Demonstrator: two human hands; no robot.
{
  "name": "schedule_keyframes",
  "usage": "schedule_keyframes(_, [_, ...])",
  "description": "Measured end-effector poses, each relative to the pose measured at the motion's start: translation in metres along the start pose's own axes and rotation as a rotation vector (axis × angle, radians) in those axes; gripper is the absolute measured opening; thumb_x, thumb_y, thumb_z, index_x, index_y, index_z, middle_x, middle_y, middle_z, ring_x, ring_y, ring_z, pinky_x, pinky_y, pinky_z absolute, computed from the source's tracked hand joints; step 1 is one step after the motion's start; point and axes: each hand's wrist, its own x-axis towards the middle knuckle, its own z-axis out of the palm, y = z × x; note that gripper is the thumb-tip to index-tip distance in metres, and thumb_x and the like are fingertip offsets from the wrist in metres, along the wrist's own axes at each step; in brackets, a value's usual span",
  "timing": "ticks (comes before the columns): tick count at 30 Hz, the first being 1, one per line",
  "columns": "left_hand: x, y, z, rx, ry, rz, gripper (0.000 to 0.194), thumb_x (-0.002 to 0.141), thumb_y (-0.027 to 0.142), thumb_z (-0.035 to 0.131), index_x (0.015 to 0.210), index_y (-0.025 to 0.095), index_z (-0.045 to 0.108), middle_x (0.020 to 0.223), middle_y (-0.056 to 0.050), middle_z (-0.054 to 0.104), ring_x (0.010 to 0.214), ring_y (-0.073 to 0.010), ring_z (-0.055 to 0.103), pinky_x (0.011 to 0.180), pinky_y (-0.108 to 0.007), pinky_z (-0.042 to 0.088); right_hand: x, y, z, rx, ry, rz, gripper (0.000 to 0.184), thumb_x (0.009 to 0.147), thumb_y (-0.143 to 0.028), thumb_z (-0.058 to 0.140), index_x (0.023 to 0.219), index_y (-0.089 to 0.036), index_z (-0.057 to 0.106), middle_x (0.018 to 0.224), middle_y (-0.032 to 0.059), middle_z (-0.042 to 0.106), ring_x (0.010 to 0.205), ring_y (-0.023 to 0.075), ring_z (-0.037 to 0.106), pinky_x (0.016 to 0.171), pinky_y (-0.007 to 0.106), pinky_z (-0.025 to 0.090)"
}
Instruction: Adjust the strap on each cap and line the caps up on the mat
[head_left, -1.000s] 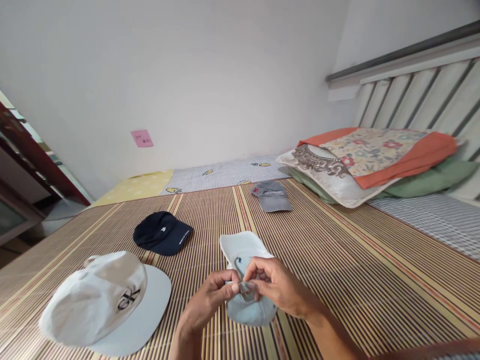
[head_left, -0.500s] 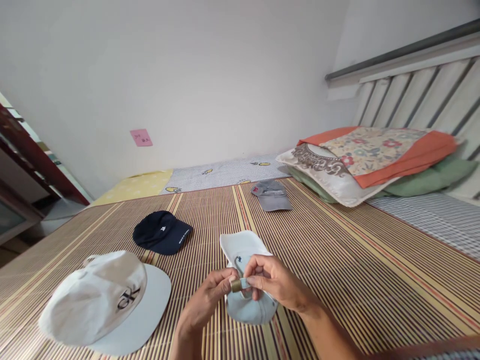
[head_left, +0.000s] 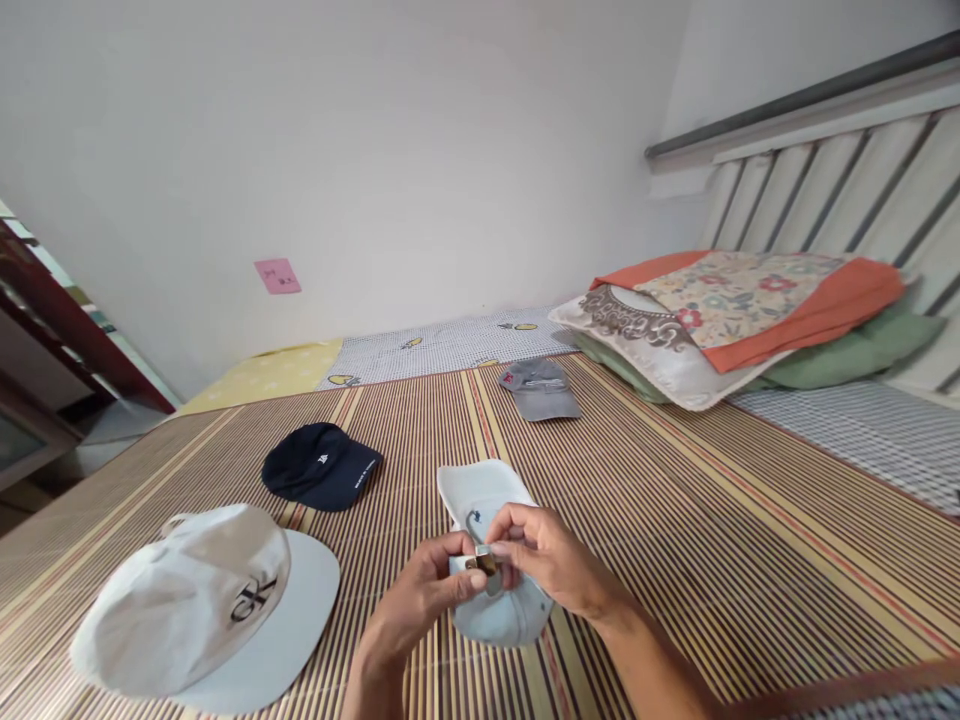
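A pale blue baseball cap [head_left: 501,622] lies on the striped mat right in front of me, its brim pointing away and its back strap toward me. My left hand [head_left: 427,588] pinches the brass-coloured buckle [head_left: 486,565] at the back of this cap between thumb and fingers. From the other side, my right hand [head_left: 555,562] grips the short strap [head_left: 481,550] at the buckle, with thumb and forefinger pressed together. The buckle is tilted, and a dark inner side shows. Fingers hide part of the strap and the cap's back opening.
A large cream cap [head_left: 187,600] lies at the left, with a navy cap [head_left: 319,468] behind it. Farther back is a grey cap [head_left: 541,388]. Stacked pillows [head_left: 765,310] lie at the far right by the white headboard [head_left: 832,200]. The bamboo mat [head_left: 712,520] covers the bed.
The buckle has turned and now shows its dark inner side. My left thumb has shifted right, under the buckle. The view has moved very slightly; the other caps stay put.
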Motion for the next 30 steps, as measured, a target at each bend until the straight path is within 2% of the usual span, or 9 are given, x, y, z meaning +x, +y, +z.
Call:
schedule_keyframes(6, [0.0, -0.001, 0.001, 0.004, -0.018, 0.003, 0.038, 0.083, 0.049, 0.083, 0.084, 0.017, 0.063, 0.082, -0.004, 0.069, 0.075, -0.0158, 0.056, 0.069, -0.027, 0.039, 0.001, 0.008, -0.004, 0.048, -0.043, 0.023, 0.018, 0.089, -0.034, 0.075, 0.088, -0.018, 0.067, 0.07, -0.0026, 0.068, 0.059, 0.0123, 0.063, 0.06, 0.025, 0.049])
schedule_keyframes(12, [-0.004, -0.005, -0.008, 0.082, -0.037, 0.032, 0.035, 0.094, 0.05, 0.071, 0.085, 0.016, 0.065, 0.082, -0.003, 0.064, 0.076, -0.0152, 0.052, 0.071, -0.028, 0.036, 0.001, 0.008, -0.007, 0.089, -0.09, 0.053, 0.026, 0.087, -0.04, 0.081, 0.088, -0.018, 0.068, 0.067, -0.0018, 0.07, 0.059, 0.012, 0.064, 0.062, 0.024, 0.047])
schedule_keyframes(16, [-0.004, -0.008, -0.012, 0.059, -0.019, 0.038, 0.03, 0.093, 0.046, 0.074, 0.09, 0.017, 0.066, 0.086, -0.003, 0.066, 0.08, -0.0165, 0.055, 0.074, -0.028, 0.037, 0.0, 0.006, -0.006, 0.098, -0.107, 0.055, 0.03, 0.085, -0.044, 0.084, 0.086, -0.018, 0.069, 0.071, -0.0017, 0.071, 0.058, 0.0109, 0.065, 0.06, 0.022, 0.047])
schedule_keyframes(22, [-0.004, -0.012, -0.014, -0.025, -0.019, 0.094, 0.027, 0.093, 0.044, 0.075, 0.09, 0.017, 0.071, 0.087, -0.005, 0.072, 0.086, -0.0204, 0.063, 0.081, -0.032, 0.044, -0.002, 0.001, -0.002, 0.097, -0.101, 0.046, 0.024, 0.088, -0.039, 0.081, 0.089, -0.017, 0.07, 0.073, 0.0006, 0.073, 0.059, 0.0113, 0.066, 0.061, 0.022, 0.049])
schedule_keyframes(30, [-0.005, -0.011, -0.013, -0.015, 0.013, 0.04, 0.028, 0.091, 0.044, 0.077, 0.087, 0.016, 0.071, 0.085, -0.004, 0.072, 0.08, -0.0168, 0.058, 0.076, -0.028, 0.04, -0.002, 0.003, -0.007, 0.106, -0.109, 0.039, 0.019, 0.089, -0.035, 0.077, 0.092, -0.017, 0.07, 0.074, 0.0001, 0.074, 0.058, 0.0108, 0.067, 0.061, 0.023, 0.05])
